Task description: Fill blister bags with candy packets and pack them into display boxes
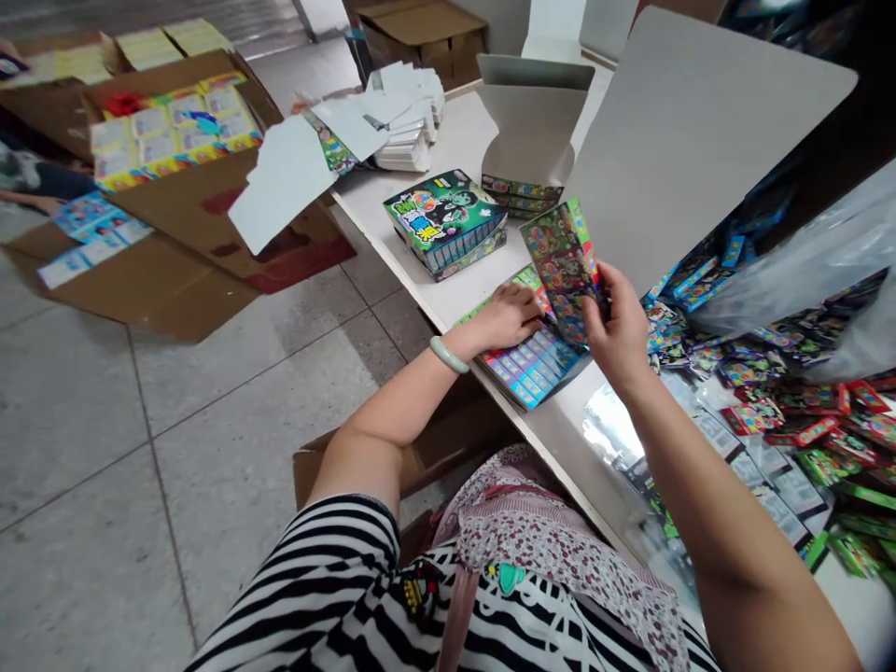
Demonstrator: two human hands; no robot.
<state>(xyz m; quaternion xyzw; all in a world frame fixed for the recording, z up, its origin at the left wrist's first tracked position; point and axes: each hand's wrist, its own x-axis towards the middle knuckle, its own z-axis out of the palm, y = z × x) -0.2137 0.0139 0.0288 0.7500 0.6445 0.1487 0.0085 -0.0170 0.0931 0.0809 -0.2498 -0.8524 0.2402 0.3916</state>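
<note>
An open display box (526,375) lies at the table's near edge, filled with rows of small boxes whose ends show green, red, purple and blue. My left hand (512,317) rests on top of these rows, its fingers slightly bent and nothing visibly gripped. Above the box's right side, my right hand (616,322) is closed on a row of small printed boxes (560,266) tilted upright, with green, red and blue edges. Their lower end overlaps the display box; whether it touches the contents I cannot tell.
A closed display box (448,217) sits behind, beside stacked open boxes (525,191) with raised lids. White card blanks (406,121) are piled at the far left corner. Loose small boxes (784,373) heap at right near a plastic bag (819,271). Cartons (231,205) stand on the floor.
</note>
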